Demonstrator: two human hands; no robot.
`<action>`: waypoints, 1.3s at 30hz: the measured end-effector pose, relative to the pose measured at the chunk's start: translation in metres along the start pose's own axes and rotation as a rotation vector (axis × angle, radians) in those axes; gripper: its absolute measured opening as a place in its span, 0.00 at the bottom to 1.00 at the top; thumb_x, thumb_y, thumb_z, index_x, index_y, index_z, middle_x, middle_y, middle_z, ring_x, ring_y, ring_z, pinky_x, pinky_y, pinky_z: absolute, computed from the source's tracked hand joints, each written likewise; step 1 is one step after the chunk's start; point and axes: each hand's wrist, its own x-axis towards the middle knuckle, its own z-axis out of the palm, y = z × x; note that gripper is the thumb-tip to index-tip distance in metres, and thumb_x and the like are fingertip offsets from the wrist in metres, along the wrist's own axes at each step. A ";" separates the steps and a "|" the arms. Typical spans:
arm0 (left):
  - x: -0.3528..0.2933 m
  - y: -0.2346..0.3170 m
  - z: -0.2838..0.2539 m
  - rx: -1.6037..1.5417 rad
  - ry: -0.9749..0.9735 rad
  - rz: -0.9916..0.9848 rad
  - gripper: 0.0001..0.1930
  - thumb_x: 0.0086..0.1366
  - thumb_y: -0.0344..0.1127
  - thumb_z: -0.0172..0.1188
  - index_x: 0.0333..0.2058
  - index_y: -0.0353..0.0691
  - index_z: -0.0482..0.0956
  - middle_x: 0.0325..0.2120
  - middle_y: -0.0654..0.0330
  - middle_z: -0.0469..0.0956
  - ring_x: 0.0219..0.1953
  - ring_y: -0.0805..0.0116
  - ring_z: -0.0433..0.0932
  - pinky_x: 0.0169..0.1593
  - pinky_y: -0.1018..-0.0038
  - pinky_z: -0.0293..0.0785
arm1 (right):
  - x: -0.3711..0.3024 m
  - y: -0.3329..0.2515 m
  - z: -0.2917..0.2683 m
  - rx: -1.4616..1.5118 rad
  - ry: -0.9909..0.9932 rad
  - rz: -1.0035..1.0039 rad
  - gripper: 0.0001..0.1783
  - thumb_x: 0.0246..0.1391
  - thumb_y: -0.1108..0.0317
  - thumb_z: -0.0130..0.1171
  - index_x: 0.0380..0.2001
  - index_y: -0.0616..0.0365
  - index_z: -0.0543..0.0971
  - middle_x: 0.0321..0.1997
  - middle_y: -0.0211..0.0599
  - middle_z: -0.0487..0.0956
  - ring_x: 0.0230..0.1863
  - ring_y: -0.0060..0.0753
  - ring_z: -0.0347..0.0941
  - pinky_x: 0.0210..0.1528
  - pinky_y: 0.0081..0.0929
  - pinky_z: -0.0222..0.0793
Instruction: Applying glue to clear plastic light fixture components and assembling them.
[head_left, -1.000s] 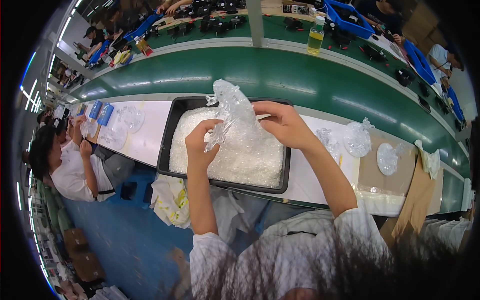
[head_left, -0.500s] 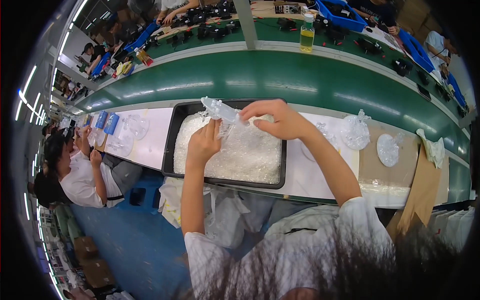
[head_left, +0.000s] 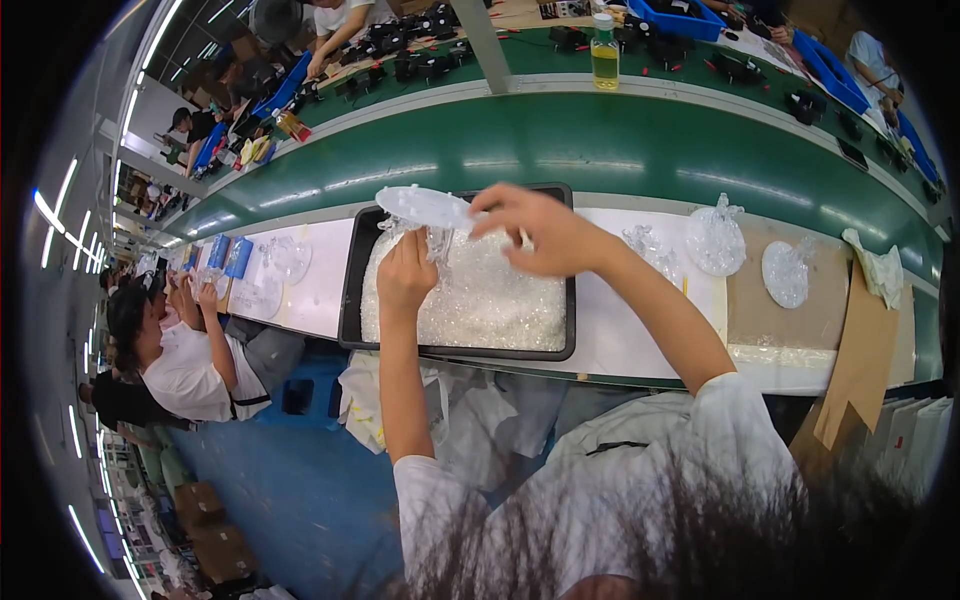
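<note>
Over a black tray (head_left: 455, 352) of small clear bits (head_left: 495, 305), my left hand (head_left: 407, 272) grips a clear plastic disc part (head_left: 425, 207) from below, its fingers closed on the clear prongs hanging underneath. The disc's flat face is tilted and seen almost edge-on. My right hand (head_left: 545, 232) is at the disc's right end, a little blurred, with thumb and fingers spread apart. Its fingertips are right by the rim; whether they touch it is hard to make out.
Similar clear disc parts (head_left: 716, 240) lie on the bench to the right, one (head_left: 786, 273) on brown cardboard. More are at the left, near blue rolls (head_left: 238, 257) and a seated co-worker (head_left: 190, 350). Beyond the green conveyor (head_left: 560, 150) stands a bottle of yellow liquid (head_left: 605, 55).
The disc part has turned, showing more of its flat face. My right hand's fingers have spread and lifted at its edge. My left hand keeps its grip. The whole view has shifted slightly.
</note>
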 end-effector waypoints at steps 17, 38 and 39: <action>-0.011 -0.004 0.008 -0.002 0.054 -0.034 0.16 0.51 0.18 0.59 0.41 0.20 0.78 0.37 0.44 0.80 0.30 0.56 0.82 0.31 0.70 0.81 | -0.008 0.015 0.002 0.001 -0.078 0.078 0.50 0.48 0.77 0.61 0.74 0.52 0.52 0.79 0.45 0.48 0.41 0.27 0.76 0.39 0.23 0.74; -0.007 -0.001 -0.001 0.043 -0.027 -0.034 0.17 0.50 0.22 0.60 0.42 0.26 0.79 0.40 0.45 0.81 0.33 0.57 0.83 0.36 0.68 0.81 | 0.009 -0.002 -0.007 0.146 -0.377 0.098 0.50 0.48 0.80 0.57 0.75 0.51 0.51 0.79 0.39 0.51 0.54 0.30 0.73 0.40 0.20 0.74; -0.005 0.000 -0.001 0.042 -0.005 -0.032 0.18 0.50 0.22 0.61 0.42 0.26 0.79 0.40 0.45 0.81 0.33 0.58 0.83 0.35 0.69 0.81 | 0.009 0.000 -0.010 0.130 -0.350 0.160 0.48 0.48 0.80 0.56 0.74 0.51 0.54 0.79 0.38 0.52 0.51 0.28 0.74 0.38 0.20 0.74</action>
